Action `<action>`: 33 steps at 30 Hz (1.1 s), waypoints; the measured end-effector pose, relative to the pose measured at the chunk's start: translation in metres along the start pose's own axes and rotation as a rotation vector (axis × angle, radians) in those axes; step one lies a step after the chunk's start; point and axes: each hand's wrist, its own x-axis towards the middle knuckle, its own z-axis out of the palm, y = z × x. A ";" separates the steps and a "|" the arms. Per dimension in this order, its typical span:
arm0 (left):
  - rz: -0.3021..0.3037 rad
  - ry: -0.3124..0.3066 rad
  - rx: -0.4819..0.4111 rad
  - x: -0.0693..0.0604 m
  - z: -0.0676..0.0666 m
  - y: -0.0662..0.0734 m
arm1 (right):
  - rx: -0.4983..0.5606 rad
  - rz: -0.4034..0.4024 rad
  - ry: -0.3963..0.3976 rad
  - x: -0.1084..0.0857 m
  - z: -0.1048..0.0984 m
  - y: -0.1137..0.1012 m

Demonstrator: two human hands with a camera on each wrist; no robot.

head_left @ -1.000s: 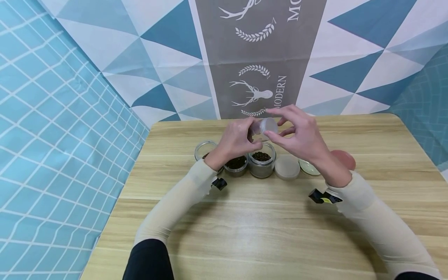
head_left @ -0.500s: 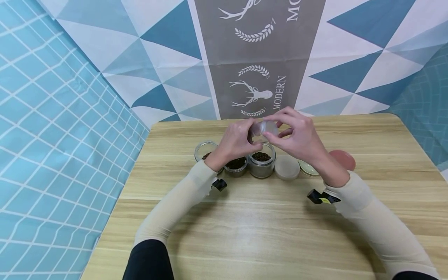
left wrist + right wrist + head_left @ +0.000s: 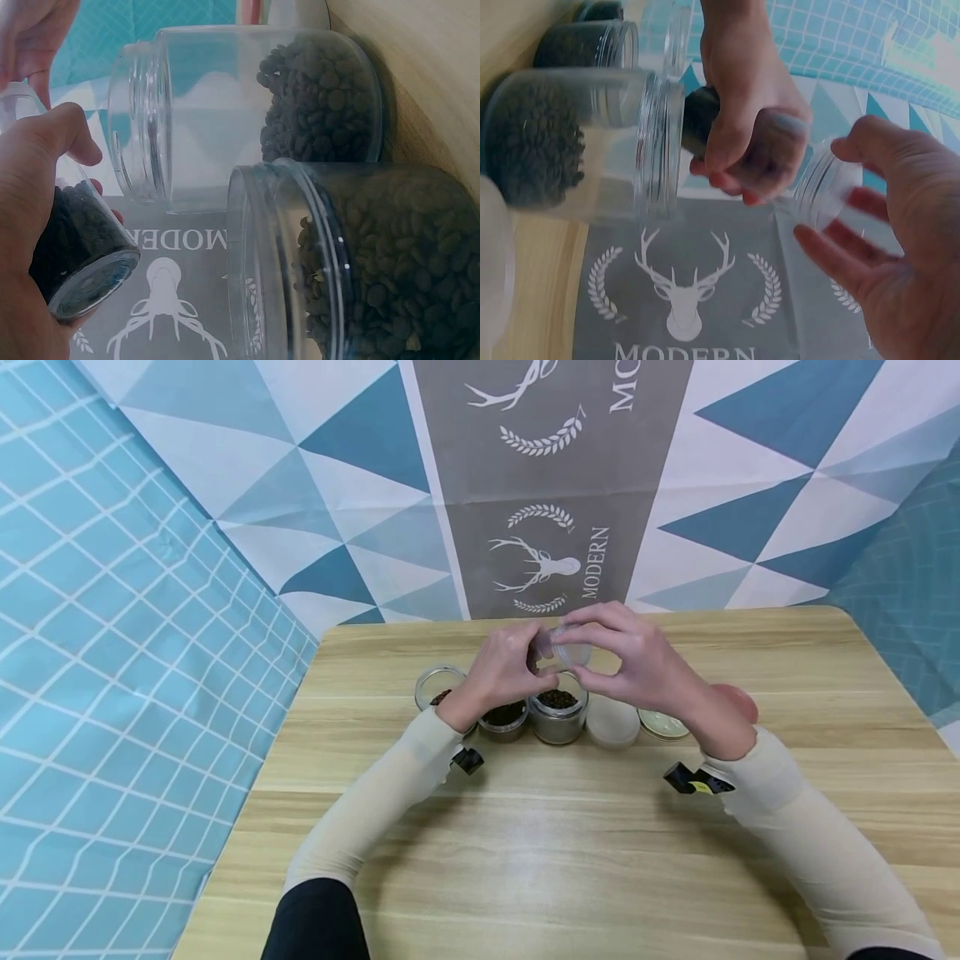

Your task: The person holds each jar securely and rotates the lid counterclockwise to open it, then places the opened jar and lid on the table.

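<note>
My left hand (image 3: 504,664) grips a small clear jar (image 3: 88,236) partly filled with dark pieces; it is held tilted above the table. At the jar's mouth, my right hand (image 3: 637,656) holds a clear ridged lid (image 3: 826,180) between thumb and fingers. How firmly the lid sits on the jar cannot be made out. Just below the hands stands an open glass jar (image 3: 557,718) with dark pellets in its lower part. To its left are a jar of dark contents (image 3: 504,720) and another open jar (image 3: 441,681), partly hidden by my left wrist.
Right of the jars lie a whitish lid (image 3: 613,722), a pale green lid (image 3: 663,724) and a red lid (image 3: 738,700), partly behind my right forearm. A patterned cloth (image 3: 555,485) hangs behind the wooden table (image 3: 525,852).
My right hand's fingers have come down from a spread pose and now lie further round the lid. My left hand keeps its hold on the small jar in nearly the same place.
</note>
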 end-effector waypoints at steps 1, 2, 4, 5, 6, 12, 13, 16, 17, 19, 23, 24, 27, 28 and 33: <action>-0.001 0.001 -0.001 0.000 0.000 0.000 | 0.000 -0.030 -0.001 0.000 0.000 0.001; -0.001 0.002 0.001 -0.001 0.000 0.000 | 0.004 -0.054 0.000 0.000 0.001 0.002; -0.004 0.001 0.004 -0.001 -0.001 0.000 | 0.013 -0.083 0.005 0.001 0.001 0.004; -0.006 0.000 0.006 -0.001 0.000 0.000 | 0.018 -0.092 0.008 0.001 0.001 0.004; -0.008 -0.001 0.007 -0.002 0.000 0.000 | 0.021 -0.097 0.010 0.001 0.002 0.005; -0.015 -0.005 0.009 -0.003 0.000 0.000 | 0.037 -0.089 0.000 0.000 0.000 0.005; -0.015 -0.006 0.009 -0.003 0.000 0.000 | 0.041 -0.081 -0.004 -0.001 -0.001 0.005; -0.020 -0.007 0.005 -0.002 -0.001 0.000 | 0.056 -0.055 -0.010 -0.003 -0.005 0.006; -0.023 -0.008 0.003 -0.002 -0.001 0.000 | 0.059 -0.050 -0.007 -0.003 -0.006 0.007; -0.029 -0.011 -0.004 -0.002 -0.002 0.000 | 0.062 -0.041 0.001 -0.004 -0.007 0.008; -0.040 -0.017 -0.007 -0.003 -0.003 -0.001 | 0.063 -0.007 0.014 -0.004 -0.009 0.008; -0.041 -0.017 -0.006 -0.003 -0.003 -0.002 | 0.062 0.018 0.014 -0.004 -0.010 0.008; -0.044 -0.019 -0.003 -0.003 -0.003 -0.002 | 0.073 0.149 0.018 -0.004 -0.012 0.003; -0.043 -0.019 -0.003 -0.003 -0.003 -0.002 | 0.080 0.203 0.020 -0.004 -0.012 0.001; -0.033 -0.014 -0.003 -0.003 -0.003 -0.001 | 0.086 0.415 0.041 -0.003 -0.014 -0.008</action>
